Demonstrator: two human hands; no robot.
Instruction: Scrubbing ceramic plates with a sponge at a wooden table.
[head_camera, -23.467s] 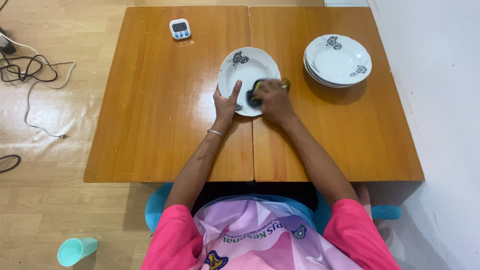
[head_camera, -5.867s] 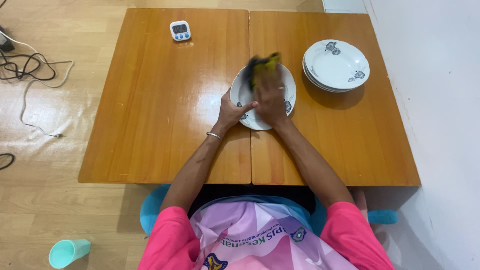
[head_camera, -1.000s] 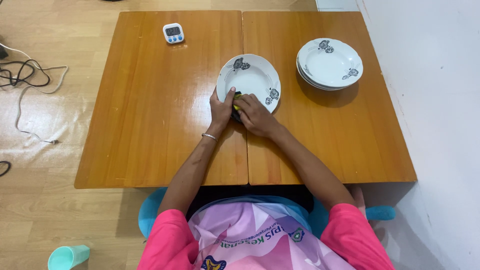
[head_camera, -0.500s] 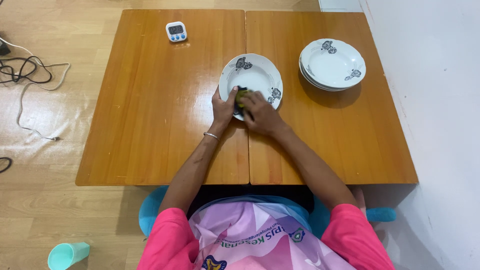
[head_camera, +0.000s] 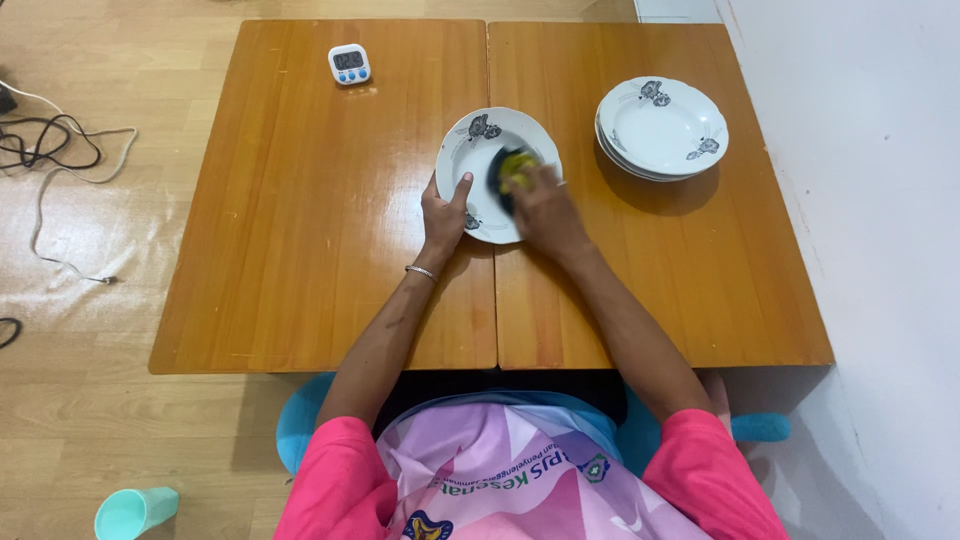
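Near the middle of the wooden table (head_camera: 300, 250), a white plate (head_camera: 478, 150) with dark flower prints, lying flat. Left hand (head_camera: 444, 212) clamped on its near-left rim, thumb over the edge, seemingly to pin it against sliding. Right hand (head_camera: 540, 205), blurred, with its grip closed on a yellow-green sponge (head_camera: 514, 170) pressed into the plate's hollow. Far right, well apart, a stack of like plates (head_camera: 662, 128). Far left, a small white timer (head_camera: 349, 63).
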